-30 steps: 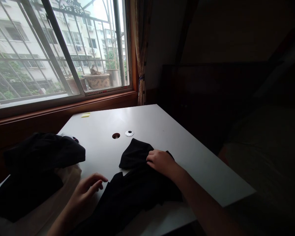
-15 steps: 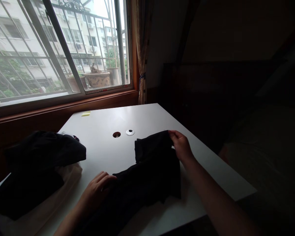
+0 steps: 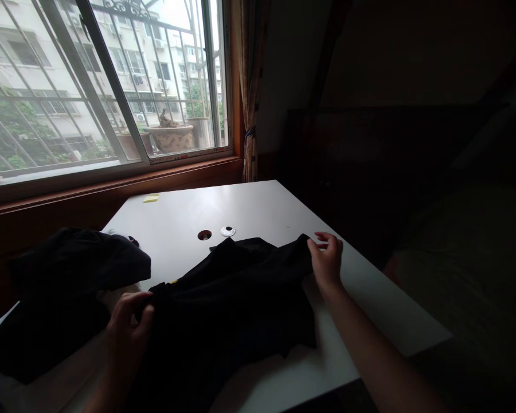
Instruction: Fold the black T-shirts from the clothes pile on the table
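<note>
A black garment (image 3: 236,304) lies spread and rumpled over the white table in front of me, its near part running off toward the bottom of the view. At its left edge my left hand (image 3: 131,324) is closed, pinching the cloth between thumb and fingers. My right hand (image 3: 327,258) is at the garment's far right corner; its thumb is by the cloth, while the fingers are parted and curl above the table. A small yellow spot (image 3: 174,281) shows at the garment's upper left edge. Dark cloth hides the garment's exact cut.
To the left is a heap of dark and pale clothes (image 3: 81,264). The white table (image 3: 258,206) has a round hole (image 3: 204,235), a round grommet (image 3: 227,231) and a yellow note (image 3: 151,198). A barred window (image 3: 112,86) and curtain (image 3: 249,92) stand behind.
My left hand has moved left, drawing the garment's edge with it. The folded-over flap at the far side has spread out. My right hand's fingers have parted from their pinch at the corner.
</note>
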`<state>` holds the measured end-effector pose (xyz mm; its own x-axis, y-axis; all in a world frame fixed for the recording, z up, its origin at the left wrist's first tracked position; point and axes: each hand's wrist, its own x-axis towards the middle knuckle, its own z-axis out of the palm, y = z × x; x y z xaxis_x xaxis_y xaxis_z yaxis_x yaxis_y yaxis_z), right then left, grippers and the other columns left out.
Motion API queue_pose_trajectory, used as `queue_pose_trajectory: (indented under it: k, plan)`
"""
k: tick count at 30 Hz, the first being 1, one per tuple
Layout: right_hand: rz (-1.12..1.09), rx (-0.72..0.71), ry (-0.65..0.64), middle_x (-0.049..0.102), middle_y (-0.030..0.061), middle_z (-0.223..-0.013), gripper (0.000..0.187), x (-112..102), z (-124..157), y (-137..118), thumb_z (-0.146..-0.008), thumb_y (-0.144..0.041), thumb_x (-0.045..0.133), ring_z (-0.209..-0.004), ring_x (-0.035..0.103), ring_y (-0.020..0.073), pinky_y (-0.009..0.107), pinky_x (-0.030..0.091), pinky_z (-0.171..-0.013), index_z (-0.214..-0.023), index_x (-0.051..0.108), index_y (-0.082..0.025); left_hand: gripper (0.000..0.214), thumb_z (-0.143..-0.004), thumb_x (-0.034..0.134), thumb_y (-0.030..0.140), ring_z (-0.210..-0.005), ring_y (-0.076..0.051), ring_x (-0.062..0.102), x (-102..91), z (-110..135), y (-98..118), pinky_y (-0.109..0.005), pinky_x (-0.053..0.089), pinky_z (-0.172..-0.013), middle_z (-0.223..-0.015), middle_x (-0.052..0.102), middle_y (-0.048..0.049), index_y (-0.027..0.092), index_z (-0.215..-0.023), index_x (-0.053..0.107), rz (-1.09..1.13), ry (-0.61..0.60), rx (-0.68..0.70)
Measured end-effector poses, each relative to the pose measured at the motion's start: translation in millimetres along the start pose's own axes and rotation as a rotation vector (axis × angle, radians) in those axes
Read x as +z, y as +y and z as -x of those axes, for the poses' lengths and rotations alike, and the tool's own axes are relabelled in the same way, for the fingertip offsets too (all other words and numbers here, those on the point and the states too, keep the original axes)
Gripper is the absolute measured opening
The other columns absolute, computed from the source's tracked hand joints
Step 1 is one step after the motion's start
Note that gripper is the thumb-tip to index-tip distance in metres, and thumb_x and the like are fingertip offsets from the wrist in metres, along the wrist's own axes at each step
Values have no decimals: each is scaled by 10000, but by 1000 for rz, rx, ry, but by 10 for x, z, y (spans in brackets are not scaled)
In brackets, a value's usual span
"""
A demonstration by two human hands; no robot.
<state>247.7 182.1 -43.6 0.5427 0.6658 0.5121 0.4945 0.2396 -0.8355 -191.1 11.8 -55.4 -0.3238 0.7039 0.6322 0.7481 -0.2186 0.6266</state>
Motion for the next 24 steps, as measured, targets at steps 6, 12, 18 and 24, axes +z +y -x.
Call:
queue_pose_trajectory:
  k: [6,12,18,24]
  plan:
    - [41,-581,-897,688,44,-1003,120,74,374,-529,-932,-307,627,-1032,606,232,388,483,-962,-989,723,-262,108,-919,577,308,-835,-214,582,-8,-44,74,-342,465,-728,-916,580,-5,232,-977,626,-51,-46,62]
    - [189,-721,-1187,712,40,-1032,94,244,720,-617,-904,-298,691,-953,647,222,340,505,-840,-968,741,-251,97,-922,575,297,-846,-219,592,3,-25,-17,-352,471,-738,-924,590,-8,231,-975,623,-63,-24,69]
    - [15,-562,-935,640,32,-913,174,243,759,-877,-1005,-228,504,-796,598,176,314,467,-745,-881,625,-224,215,-919,608,296,-926,-251,601,30,-22,20,-413,512,-817,-1037,579,-52,223,-1121,607,-112,108,123]
    - [-491,-191,-817,546,-11,-816,201,102,756,-1640,-1026,-371,499,-743,507,157,293,438,-691,-897,575,-238,503,-947,655,371,-1318,-334,500,48,-19,509,-553,447,-1075,-1437,507,-108,307,-1416,488,233,-174,237]
